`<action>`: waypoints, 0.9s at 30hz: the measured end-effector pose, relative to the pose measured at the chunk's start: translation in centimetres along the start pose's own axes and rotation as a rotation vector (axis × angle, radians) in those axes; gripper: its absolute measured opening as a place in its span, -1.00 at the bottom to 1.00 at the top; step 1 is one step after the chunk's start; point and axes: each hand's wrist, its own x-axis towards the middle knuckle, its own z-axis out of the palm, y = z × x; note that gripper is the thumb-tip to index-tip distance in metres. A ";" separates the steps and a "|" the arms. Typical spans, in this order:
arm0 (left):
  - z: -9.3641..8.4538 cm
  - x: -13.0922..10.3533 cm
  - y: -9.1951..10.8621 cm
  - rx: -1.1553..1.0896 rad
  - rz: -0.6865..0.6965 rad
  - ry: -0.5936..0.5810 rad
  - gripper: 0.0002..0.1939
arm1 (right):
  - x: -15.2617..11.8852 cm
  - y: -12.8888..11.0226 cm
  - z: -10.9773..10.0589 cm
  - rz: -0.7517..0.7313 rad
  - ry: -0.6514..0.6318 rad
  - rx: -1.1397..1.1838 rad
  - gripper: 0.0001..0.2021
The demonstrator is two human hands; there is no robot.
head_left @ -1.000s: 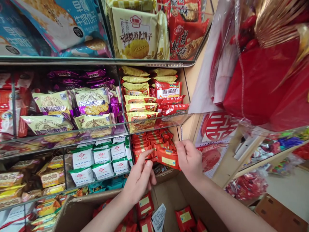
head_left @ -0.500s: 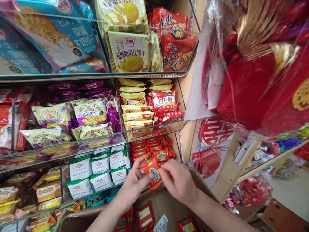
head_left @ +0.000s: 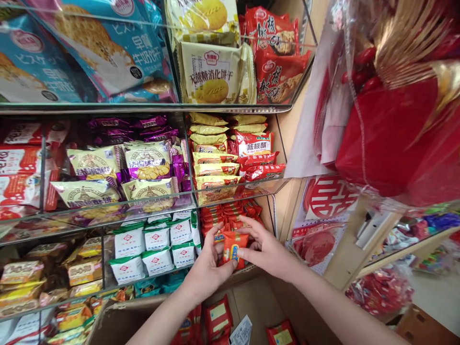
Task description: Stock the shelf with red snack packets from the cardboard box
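Note:
A small red packet [head_left: 232,249] with a blue and yellow label is held between both hands. My left hand [head_left: 212,261] grips its left side, thumb on the front. My right hand [head_left: 264,247] has its thumb and fingers on the packet's right side. Just behind them, rows of similar red packets [head_left: 212,214] fill the lower right shelf compartment, partly hidden by the fingers. Below the hands stands an open cardboard box [head_left: 247,299] with a few red packets [head_left: 219,317] and a white slip [head_left: 241,330] inside.
Green-and-white packets [head_left: 158,256] lie left of the hands. Clear shelf fronts [head_left: 237,188] run above them, holding yellow and red biscuit packets [head_left: 217,168]. A wooden side panel [head_left: 287,143] and bagged red decorations [head_left: 388,129] stand on the right.
The view has shifted slightly, so the shelves appear further right. My right hand has opened out from a curled pose and now holds the packet's right side, which has turned more upright.

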 end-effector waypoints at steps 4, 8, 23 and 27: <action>-0.2 0.1 -0.4 0.043 -0.009 0.000 -0.20 | 1.0 -0.2 -0.6 0.028 -0.120 0.028 -0.61; -0.3 0.4 -0.6 0.062 -0.001 0.148 -0.33 | 1.3 -0.3 -1.1 0.094 -0.042 0.123 -0.67; 0.6 -0.6 -1.5 0.481 0.194 0.462 -0.71 | 5.7 0.3 -2.4 0.056 0.013 0.218 -0.67; 0.2 -0.6 -1.1 0.497 0.249 0.502 -0.48 | 4.3 -1.3 -2.4 0.121 -0.207 0.149 -0.59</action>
